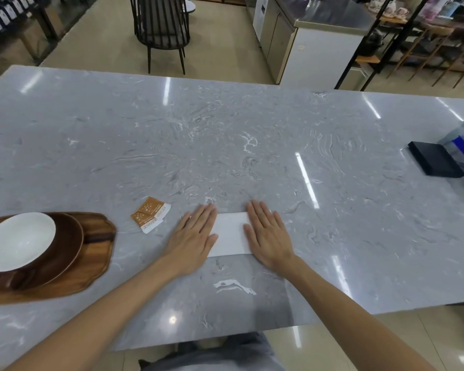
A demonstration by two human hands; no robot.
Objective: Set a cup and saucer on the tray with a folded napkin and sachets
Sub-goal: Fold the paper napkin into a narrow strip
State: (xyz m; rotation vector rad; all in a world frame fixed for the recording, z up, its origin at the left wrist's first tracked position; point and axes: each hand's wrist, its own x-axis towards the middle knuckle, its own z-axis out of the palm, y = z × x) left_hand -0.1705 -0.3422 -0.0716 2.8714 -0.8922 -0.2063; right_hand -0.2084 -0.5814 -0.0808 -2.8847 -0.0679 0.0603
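On the grey marbled desk, both hands lie flat with fingers straight on a white napkin: the left hand covers its left end, the right hand its right end, a bare strip showing between them. Just left of the left hand lie two orange sachets, overlapping. Further left, at the desk's near-left edge, a wooden tray carries a brown saucer with a white-lined cup on it. Far right sits a black box.
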